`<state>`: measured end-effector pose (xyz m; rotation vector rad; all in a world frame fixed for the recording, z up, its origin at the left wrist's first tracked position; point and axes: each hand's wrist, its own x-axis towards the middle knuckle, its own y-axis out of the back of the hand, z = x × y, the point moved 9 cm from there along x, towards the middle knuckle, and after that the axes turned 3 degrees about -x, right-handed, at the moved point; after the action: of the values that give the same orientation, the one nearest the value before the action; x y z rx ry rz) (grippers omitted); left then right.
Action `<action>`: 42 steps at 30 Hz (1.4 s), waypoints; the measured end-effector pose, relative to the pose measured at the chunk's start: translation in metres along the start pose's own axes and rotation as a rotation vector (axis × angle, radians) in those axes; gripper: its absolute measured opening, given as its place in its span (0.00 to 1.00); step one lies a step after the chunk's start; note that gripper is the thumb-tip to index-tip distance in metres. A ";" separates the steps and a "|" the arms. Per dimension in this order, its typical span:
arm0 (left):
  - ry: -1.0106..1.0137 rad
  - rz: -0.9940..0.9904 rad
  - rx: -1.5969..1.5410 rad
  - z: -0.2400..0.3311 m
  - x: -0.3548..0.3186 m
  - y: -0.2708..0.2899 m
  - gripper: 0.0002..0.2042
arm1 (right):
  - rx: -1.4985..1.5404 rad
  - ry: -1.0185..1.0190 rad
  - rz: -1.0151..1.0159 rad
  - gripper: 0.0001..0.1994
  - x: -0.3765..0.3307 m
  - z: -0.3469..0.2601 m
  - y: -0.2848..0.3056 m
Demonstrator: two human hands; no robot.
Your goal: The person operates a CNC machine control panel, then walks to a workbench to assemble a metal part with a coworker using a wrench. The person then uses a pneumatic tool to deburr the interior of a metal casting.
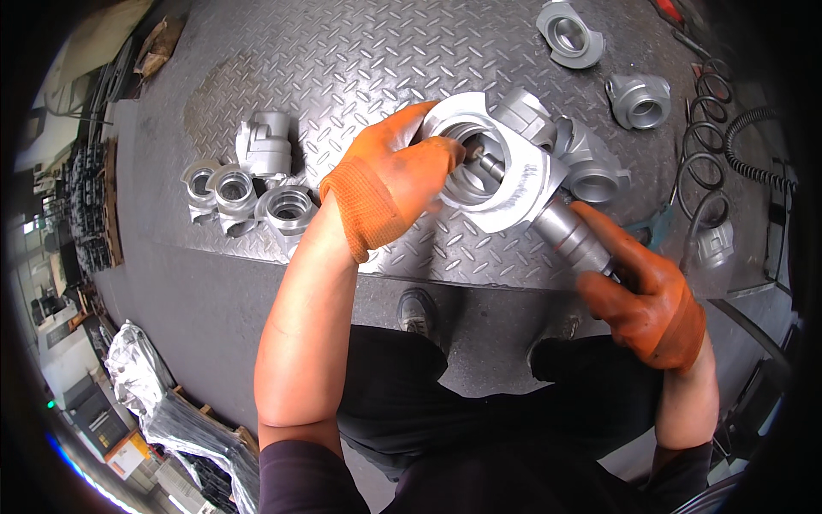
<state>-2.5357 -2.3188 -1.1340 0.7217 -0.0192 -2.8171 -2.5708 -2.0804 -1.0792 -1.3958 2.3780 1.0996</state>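
Observation:
My left hand (pixel 396 176), in an orange glove, grips a large grey metal casting (pixel 505 176) with a round bore, holding it above the checker-plate steel table (pixel 360 60). My right hand (pixel 644 295), also in an orange glove, holds a cylindrical pneumatic grinder (pixel 567 233) whose tip reaches into the casting's bore. The casting is tilted toward me, close to the table's near edge.
A cluster of similar castings (pixel 248 184) lies left of my left hand. Two more castings (pixel 569 34) (pixel 638 98) sit at the far right, another (pixel 591 167) just behind the held one. Coiled hoses (pixel 706 146) lie at the right. Wrapped parts (pixel 163 411) rest on the floor below left.

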 end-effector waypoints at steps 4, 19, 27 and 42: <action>0.017 0.017 0.035 -0.003 0.002 0.001 0.21 | 0.102 -0.144 -0.052 0.20 -0.001 0.005 0.000; 0.032 0.028 0.034 -0.002 0.002 0.000 0.21 | 0.189 -0.132 -0.041 0.27 -0.002 0.011 -0.001; 0.058 0.030 0.044 -0.003 0.002 0.000 0.22 | -0.007 0.056 -0.008 0.19 0.003 -0.003 0.004; -0.029 0.000 0.066 0.000 0.004 -0.001 0.21 | -0.048 0.225 0.074 0.23 0.002 0.005 0.002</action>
<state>-2.5395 -2.3190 -1.1361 0.6954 -0.1175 -2.8388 -2.5746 -2.0779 -1.0832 -1.5334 2.5938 1.0746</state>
